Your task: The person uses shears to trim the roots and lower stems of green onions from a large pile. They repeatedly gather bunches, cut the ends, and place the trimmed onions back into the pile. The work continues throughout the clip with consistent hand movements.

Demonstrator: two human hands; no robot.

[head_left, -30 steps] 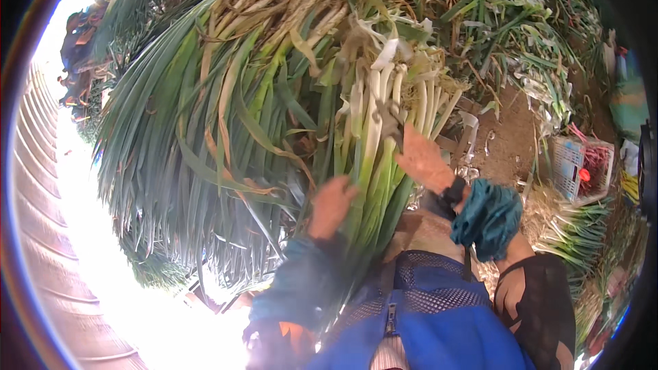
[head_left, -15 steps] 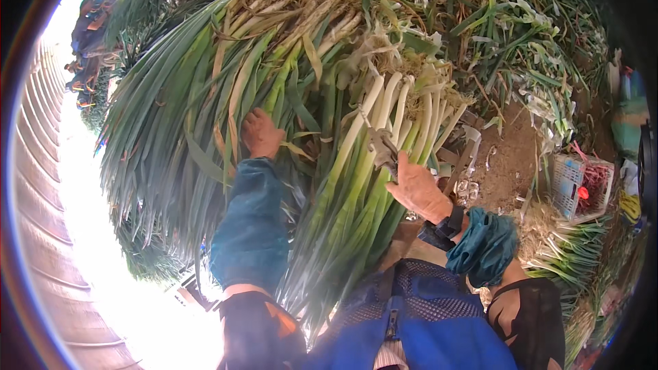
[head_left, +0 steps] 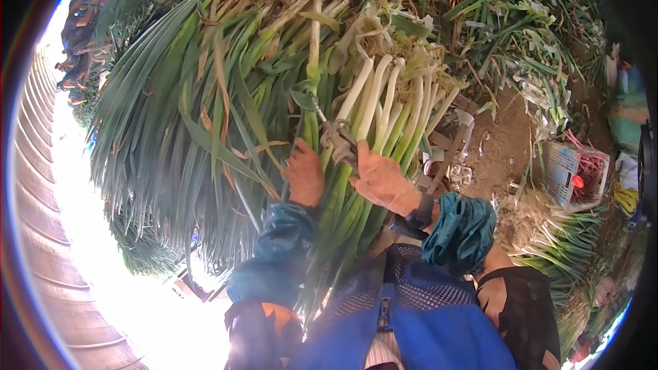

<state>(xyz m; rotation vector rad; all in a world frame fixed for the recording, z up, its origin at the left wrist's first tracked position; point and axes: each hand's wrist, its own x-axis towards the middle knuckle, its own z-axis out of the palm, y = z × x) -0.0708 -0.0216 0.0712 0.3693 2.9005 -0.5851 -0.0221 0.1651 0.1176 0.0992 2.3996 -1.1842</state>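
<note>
My left hand (head_left: 305,173) is closed around the green part of one long leek (head_left: 313,51), whose brownish root end points away from me. My right hand (head_left: 388,183) grips a grey metal blow gun (head_left: 338,141) with a thin nozzle, its tip close beside that stalk. Under and beyond the right hand lie several leeks with clean white stems (head_left: 384,92), roots pointing away. On the left spreads a large heap of leeks (head_left: 171,116) with long green leaves, dry brown outer leaves and dirty roots.
Leaf scraps (head_left: 521,34) cover the far right ground. A light plastic crate (head_left: 563,177) holding reddish strings stands at the right, beyond a bundle of leeks (head_left: 572,247). Bare soil (head_left: 504,140) shows between. A curved ribbed wall (head_left: 51,212) runs along the left.
My left hand has moved right and now grips a single leek, drawn out from the heap. The right hand has shifted left with the blow gun, bringing its nozzle to that stalk.
</note>
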